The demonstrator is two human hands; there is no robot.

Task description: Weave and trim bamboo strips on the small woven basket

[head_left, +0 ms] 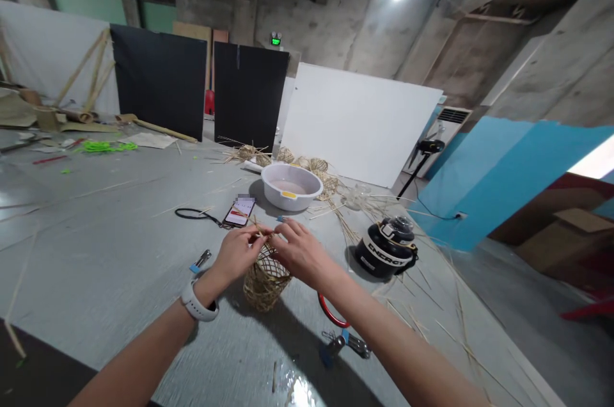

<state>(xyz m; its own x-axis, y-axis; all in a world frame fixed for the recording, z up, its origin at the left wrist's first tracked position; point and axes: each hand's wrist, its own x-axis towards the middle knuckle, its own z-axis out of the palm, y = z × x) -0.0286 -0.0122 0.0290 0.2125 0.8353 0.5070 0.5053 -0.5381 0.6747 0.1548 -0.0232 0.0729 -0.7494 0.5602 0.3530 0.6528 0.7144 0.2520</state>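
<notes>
On the bench, clock hours read from the basket: the phone lies at 11, its strap running out to the phone's own 9. The basin sits farther off, between 12 and 1, with more baskets just behind it and a board beyond those. The bottle stands between 2 and 3, strips scattered near it. A ring lies between 3 and 4, clips between 4 and 5, and another clip between 9 and 10.
</notes>
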